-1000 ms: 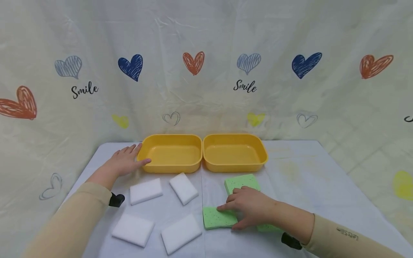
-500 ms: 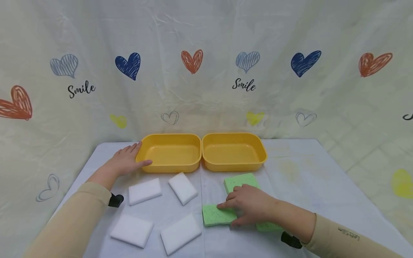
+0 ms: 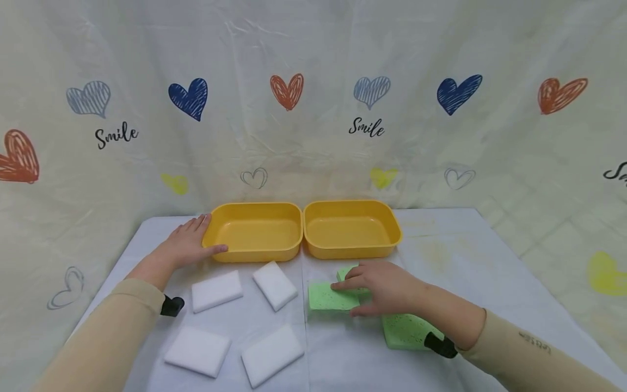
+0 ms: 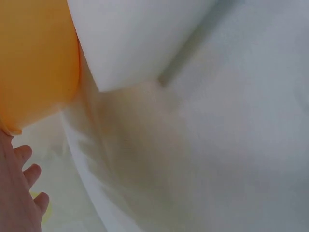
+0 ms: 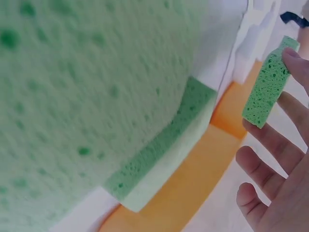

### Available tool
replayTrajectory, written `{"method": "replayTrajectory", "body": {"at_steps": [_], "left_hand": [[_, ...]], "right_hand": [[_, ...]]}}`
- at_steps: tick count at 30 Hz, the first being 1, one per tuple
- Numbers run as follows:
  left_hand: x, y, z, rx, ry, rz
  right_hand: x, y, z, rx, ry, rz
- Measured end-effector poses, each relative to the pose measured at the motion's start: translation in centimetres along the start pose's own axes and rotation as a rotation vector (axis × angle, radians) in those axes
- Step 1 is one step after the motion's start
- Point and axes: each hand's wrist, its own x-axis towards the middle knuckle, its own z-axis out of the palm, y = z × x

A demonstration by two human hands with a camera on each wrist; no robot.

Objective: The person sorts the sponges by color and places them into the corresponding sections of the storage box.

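My right hand [image 3: 389, 286] pinches a flat green sponge [image 3: 325, 297] between thumb and fingers, raised above the cloth. In the right wrist view the same speckled sponge [image 5: 267, 82] is gripped by its edge, the other fingers spread. A second green sponge [image 3: 345, 271] lies behind that hand, partly covered by it. Under the right wrist lies a third green sponge [image 3: 404, 332]. My left hand [image 3: 183, 244] rests against the left end of the left yellow tray [image 3: 254, 256], fingers stretched along its side and thumb at its front rim.
Another yellow tray [image 3: 352, 252] stands against the first, both with nothing inside. Several white sponges, among them a near one [image 3: 272, 356] and a far one [image 3: 275, 286], lie on the left half of the white-covered table [image 3: 455, 272]. A heart-printed curtain [image 3: 313, 158] hangs behind.
My right hand has lifted the green sponge off the cloth and moved it toward the trays, uncovering more of the sponge under the wrist. The left hand stays at the tray.
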Motion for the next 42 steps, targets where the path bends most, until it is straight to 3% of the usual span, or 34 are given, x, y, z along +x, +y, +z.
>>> {"method": "replayTrajectory", "body": {"at_steps": [12,24,31,36,42], "left_hand": [[-0.1,-0.2,-0.1,-0.039,-0.023,-0.037],[-0.4,0.0,0.1,-0.067,-0.027,-0.05],[-0.3,0.0,0.3,-0.067,-0.03,-0.062],[-0.1,0.1,0.5,-0.056,-0.024,-0.06],[-0.1,0.4,0.5,-0.055,-0.018,-0.061]], "right_hand": [[3.0,1.5,-1.9,0.042,0.08,0.041],[6.8,2.1,-3.7,0.096,0.076,0.103],[9.4,2.3,-4.0,0.126,0.022,0.168],[11.8,2.2,-4.5,0.145,-0.021,0.159],[15.4,2.0,-4.5,0.093,-0.054,0.152]]}}
